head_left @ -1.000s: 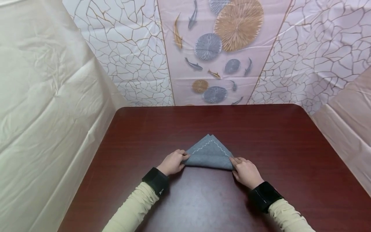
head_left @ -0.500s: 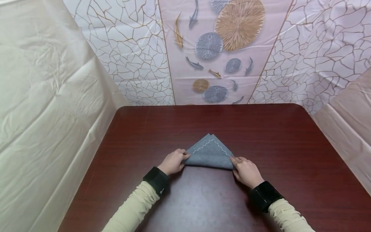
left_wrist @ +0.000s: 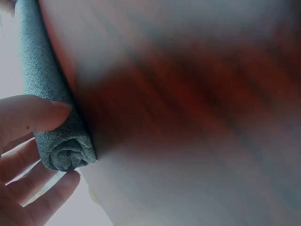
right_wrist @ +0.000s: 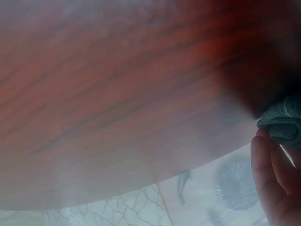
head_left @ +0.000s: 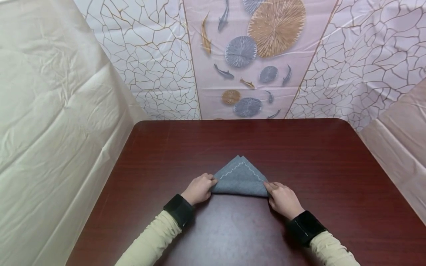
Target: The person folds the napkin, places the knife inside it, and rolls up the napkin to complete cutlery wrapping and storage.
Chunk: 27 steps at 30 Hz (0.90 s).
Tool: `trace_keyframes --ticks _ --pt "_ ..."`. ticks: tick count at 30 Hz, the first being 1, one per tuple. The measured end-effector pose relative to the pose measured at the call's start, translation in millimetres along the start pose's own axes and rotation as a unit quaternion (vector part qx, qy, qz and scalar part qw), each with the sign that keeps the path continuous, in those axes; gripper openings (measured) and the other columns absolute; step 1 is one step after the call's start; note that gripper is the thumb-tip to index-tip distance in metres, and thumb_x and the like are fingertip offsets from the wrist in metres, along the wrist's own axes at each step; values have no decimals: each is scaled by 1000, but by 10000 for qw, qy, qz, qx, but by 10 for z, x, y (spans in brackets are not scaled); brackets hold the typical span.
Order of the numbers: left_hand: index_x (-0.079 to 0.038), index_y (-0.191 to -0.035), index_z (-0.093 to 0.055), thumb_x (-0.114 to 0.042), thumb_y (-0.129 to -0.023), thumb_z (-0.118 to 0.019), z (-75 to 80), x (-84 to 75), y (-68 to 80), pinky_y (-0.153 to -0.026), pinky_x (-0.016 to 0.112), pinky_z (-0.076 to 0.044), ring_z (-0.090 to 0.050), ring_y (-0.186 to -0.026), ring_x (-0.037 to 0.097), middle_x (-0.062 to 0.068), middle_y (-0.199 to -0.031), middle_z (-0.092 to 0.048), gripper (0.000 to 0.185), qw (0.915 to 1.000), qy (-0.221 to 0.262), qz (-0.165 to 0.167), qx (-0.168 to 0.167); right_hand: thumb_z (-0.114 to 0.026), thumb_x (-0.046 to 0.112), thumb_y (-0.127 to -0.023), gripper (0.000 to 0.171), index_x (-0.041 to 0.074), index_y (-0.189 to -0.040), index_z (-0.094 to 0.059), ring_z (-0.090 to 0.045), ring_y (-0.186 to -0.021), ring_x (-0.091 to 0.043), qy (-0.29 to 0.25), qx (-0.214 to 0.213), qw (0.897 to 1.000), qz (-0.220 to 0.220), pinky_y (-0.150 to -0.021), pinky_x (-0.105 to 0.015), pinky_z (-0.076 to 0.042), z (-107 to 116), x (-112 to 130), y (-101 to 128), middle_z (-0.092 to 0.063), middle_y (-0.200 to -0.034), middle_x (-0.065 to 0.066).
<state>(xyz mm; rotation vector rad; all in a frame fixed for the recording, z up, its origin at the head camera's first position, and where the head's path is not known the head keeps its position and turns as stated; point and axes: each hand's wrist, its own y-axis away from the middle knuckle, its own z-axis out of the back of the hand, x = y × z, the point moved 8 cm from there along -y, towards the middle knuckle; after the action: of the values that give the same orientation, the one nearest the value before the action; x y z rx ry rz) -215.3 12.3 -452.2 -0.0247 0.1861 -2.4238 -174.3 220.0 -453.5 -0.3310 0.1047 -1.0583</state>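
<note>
A grey-blue cloth with a wavy white stitched line lies on the table, its near side rolled and its far part a flat triangle with a doubled tip. At the roll's left end, my left hand grips it. The left wrist view shows the thumb lying over the rolled cloth, other fingers behind it, and the spiral of layers at its end. My right hand holds the opposite end. In the right wrist view only a small part of the rolled cloth shows, with fingers against it.
The dark red-brown table has rounded far corners. Behind it hangs a patterned sheet with printed fish and discs. Pale draped fabric lines the left side, and more fabric the right. Black bands circle both wrists.
Both hands and the cloth have shifted very slightly toward me in the last half second. The grip at both ends looks the same throughout.
</note>
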Motion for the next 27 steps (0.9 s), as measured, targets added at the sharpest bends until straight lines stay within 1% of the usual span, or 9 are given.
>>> trace_keyframes --ticks 6,10,14,18,20,22,25,27 --pt "-11 -105 -67 -6 -65 -70 12 -38 65 -67 31 -47 -54 -80 19 3 -89 -59 40 10000 35 65 62 -68 2 -63 47 -5 -109 -62 -60 -91 -30 2 25 10000 81 -72 -42 -48 24 63 58 -65 -98 -15" --pt "-10 -105 -67 -8 -64 -70 32 -72 110 -68 30 -45 -53 -78 19 3 -87 -59 41 9999 62 37 98 -68 2 -63 47 -5 -109 -62 -60 -91 -31 -53 33 9999 120 -73 -42 -48 44 100 93 -65 -98 -16" --pt "-8 -105 -66 -8 -63 -70 34 -87 146 -67 30 -45 -52 -76 19 4 -88 -58 42 9995 276 -21 132 -68 2 -63 46 -5 -108 -62 -60 -91 -31 -193 124 9997 86 -74 -43 -48 66 114 111 -65 -98 -15" --pt "-4 -106 -65 -10 -62 -69 23 -63 153 -70 31 -45 -54 -79 20 6 -92 -61 44 9975 681 -101 165 -67 3 -66 43 -4 -108 -62 -60 -92 -29 -521 358 9980 -99 -74 -42 -48 82 77 114 -64 -99 -14" --pt "-4 -106 -64 -10 -62 -69 13 -29 151 -72 30 -45 -56 -81 20 6 -94 -63 44 9943 1045 -91 192 -68 4 -68 42 -3 -109 -61 -60 -90 -28 -746 499 9957 -223 -72 -42 -48 87 43 121 -64 -98 -14" --pt "-4 -103 -62 -9 -61 -70 9 18 149 -72 29 -46 -57 -81 17 4 -93 -63 43 9884 1504 -32 195 -68 5 -70 40 -1 -108 -60 -60 -88 -27 -1007 620 9924 -327 -71 -41 -47 88 8 129 -63 -97 -13" --pt "-9 -98 -60 -8 -60 -70 -14 107 156 -69 25 -45 -55 -76 10 -1 -89 -63 39 9768 2124 116 246 -68 6 -72 37 3 -106 -57 -60 -86 -25 -1344 771 9872 -385 -71 -40 -47 72 -41 140 -62 -96 -11" --pt "-9 -95 -60 -6 -59 -70 -26 160 164 -67 23 -44 -54 -73 9 -2 -86 -63 37 9678 2495 152 294 -67 6 -72 34 5 -105 -57 -60 -85 -23 -1556 810 9839 -354 -71 -38 -47 71 -60 142 -62 -96 -9"
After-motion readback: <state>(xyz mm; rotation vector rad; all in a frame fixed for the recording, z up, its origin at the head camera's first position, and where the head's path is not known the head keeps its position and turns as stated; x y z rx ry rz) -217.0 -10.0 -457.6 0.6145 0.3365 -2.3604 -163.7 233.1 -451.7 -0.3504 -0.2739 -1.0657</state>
